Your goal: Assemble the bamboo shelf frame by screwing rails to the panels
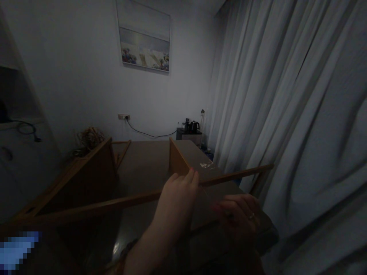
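A wooden furniture frame (86, 179) lies tipped over in a dim room, with two upright side panels and a thin rail (120, 202) running across it. My left hand (177, 198) reaches forward with its fingers stretched out and held together. The fingertips rest against the right panel (183, 156) where the rail meets it. My right hand (239, 214), with a ring on one finger, is curled over the near edge of that panel's flat surface (206, 179). What is under its fingers is hidden.
Pale curtains (286, 114) hang close on the right. A framed picture (145, 36) is on the far wall above a socket with a cable (124, 117). A kettle set (191, 126) stands on a small cabinet in the corner. A white shelf (20, 126) is at the left.
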`<state>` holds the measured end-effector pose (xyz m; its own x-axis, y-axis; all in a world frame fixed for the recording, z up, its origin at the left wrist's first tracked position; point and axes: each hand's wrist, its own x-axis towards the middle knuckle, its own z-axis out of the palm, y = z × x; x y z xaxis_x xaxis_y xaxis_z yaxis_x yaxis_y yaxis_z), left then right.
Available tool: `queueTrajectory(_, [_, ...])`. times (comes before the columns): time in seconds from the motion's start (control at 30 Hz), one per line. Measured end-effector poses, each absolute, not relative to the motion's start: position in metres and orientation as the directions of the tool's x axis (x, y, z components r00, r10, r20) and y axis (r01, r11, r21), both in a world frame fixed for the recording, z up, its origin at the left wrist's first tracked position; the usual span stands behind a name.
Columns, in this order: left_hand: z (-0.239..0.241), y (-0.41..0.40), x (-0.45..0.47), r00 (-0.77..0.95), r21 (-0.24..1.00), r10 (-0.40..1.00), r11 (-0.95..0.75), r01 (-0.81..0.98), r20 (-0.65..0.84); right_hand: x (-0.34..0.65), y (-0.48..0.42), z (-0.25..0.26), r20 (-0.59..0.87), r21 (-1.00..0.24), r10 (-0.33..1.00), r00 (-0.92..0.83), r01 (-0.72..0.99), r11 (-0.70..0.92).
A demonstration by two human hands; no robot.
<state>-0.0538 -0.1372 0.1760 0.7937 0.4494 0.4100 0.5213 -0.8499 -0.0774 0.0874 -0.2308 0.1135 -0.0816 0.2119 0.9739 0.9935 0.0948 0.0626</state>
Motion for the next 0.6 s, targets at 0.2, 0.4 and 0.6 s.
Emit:
queueTrajectory(0.2, [0.177,-0.14,-0.056,0.797,-0.069,0.443,-0.856,0.512,0.412,0.072,-0.228,0.116,0.963,-0.038,0.269,0.002,0.991,0.128])
queueTrajectory(0.4, [0.177,-0.137,-0.054,0.799,-0.036,0.454,-0.861,0.507,0.393,0.065,-0.22,0.11,0.79,-0.489,0.544,0.281,0.826,0.282])
queueTrajectory(0.6, [0.178,-0.138,-0.054,0.801,-0.06,0.453,-0.856,0.513,0.39,0.078,-0.223,0.108,0.928,-0.276,0.313,0.205,0.939,0.204])
